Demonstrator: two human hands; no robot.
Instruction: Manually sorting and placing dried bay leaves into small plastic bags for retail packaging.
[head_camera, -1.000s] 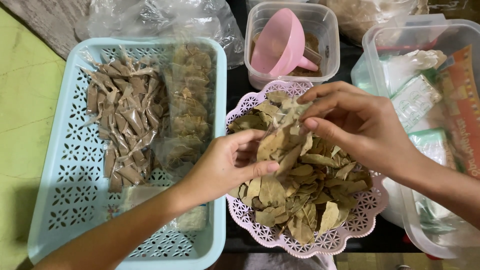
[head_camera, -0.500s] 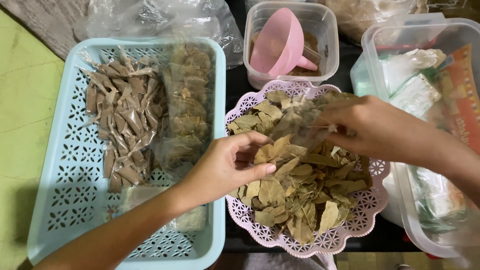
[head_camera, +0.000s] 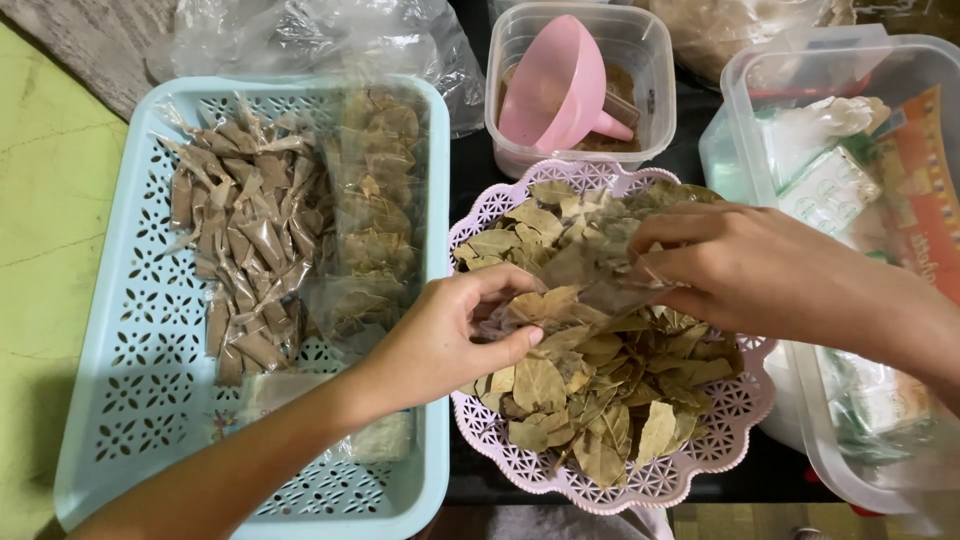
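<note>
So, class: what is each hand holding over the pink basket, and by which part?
Both hands share a small clear bag: the left hand pinches its lower left end, the right hand its upper right end, above the dried leaves.

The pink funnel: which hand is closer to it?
Right. The right hand is just below the funnel, over the leaves; the left hand is lower, further off.

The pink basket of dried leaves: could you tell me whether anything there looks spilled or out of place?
Nothing stands out. The dried leaves stay heaped inside the pink basket, with none visibly over its rim. The left hand and right hand both pinch leaves, and the small packets lie in the blue tray.
</note>
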